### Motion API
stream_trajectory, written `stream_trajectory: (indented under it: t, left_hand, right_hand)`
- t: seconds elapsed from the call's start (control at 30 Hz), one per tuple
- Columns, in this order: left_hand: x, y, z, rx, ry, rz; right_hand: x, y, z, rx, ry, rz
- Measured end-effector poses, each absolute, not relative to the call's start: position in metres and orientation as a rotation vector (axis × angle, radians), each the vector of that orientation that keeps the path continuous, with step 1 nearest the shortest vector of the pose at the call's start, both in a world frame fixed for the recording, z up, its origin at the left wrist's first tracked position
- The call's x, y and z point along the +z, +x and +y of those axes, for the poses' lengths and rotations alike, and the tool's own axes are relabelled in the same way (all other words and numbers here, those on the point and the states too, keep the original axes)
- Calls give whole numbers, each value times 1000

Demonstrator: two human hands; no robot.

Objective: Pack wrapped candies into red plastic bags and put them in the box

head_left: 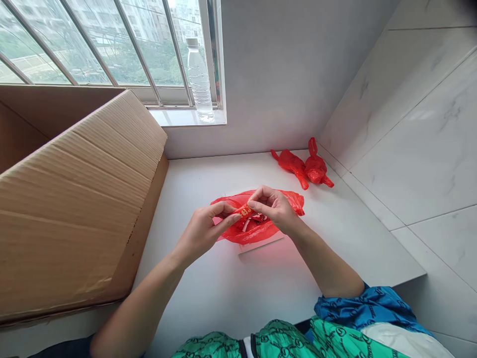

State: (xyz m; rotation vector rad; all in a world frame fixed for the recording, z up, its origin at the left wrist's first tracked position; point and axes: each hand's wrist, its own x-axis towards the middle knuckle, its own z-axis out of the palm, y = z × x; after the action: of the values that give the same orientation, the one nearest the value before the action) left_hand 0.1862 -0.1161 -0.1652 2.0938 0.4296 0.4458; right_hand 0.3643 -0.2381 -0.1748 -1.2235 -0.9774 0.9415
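A small red packet with yellow lettering (pixel 245 212) is stretched between my two hands. My left hand (pixel 204 224) pinches its left end between thumb and fingers. At the other end, my right hand (pixel 275 208) grips it with thumb and forefinger. Right below lies an opened red plastic bag (pixel 294 201), its mouth spread wide. Red wrapped pieces (pixel 256 222) with some white markings show inside it, partly hidden by my hands. Under the bag's front side, the edge of a flat pale piece (pixel 263 245) sticks out; its kind is unclear.
Two knotted red plastic bags (pixel 302 166) lie at the back right of the white table (pixel 208 293). A large open cardboard box (pixel 78 199) stands on the left. On the windowsill is a clear water bottle (pixel 200 82). Marble-patterned tiles (pixel 417 129) border the right.
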Motion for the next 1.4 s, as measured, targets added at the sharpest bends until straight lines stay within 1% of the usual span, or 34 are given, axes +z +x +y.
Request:
stream_trajectory:
  t: [0.23, 0.53, 0.77, 0.83, 0.93, 1.03, 1.13, 1.2, 1.27, 1.4]
  left_hand:
    - [-167, 185, -115, 410, 2203, 476]
    - [-172, 187, -114, 437, 2260, 461]
    - [-173, 189, -113, 397, 2351, 464]
    - [-176, 189, -111, 421, 2471, 454]
    - [-183, 189, -109, 509, 2721, 510]
    - [-190, 188, -106, 423, 2879, 694]
    - [-195, 187, -107, 161, 2870, 832]
    - [-196, 187, -108, 53, 2828, 878]
    - [-195, 187, -109, 44, 2807, 888]
    - [-188, 187, -110, 230, 2772, 826]
  right_hand:
    - [-177, 365, -239, 1027, -1296, -1090]
    - [-187, 366, -234, 941, -1382, -1092]
    - [-173, 367, -240, 951, -1440, -1214]
    - [-170, 368, -241, 852, -1491, -1278]
    - [-175, 376, -240, 554, -1691, -1379]
    - [-189, 389, -238, 353, -1958, -1450]
    - [-200, 397, -235, 322, -2203, -1443]
    - [-201, 398, -234, 343, -2249, -1425]
    - [-199, 397, -234, 368, -2219, -1430]
    - [-198, 393, -233, 296, -2237, -1515]
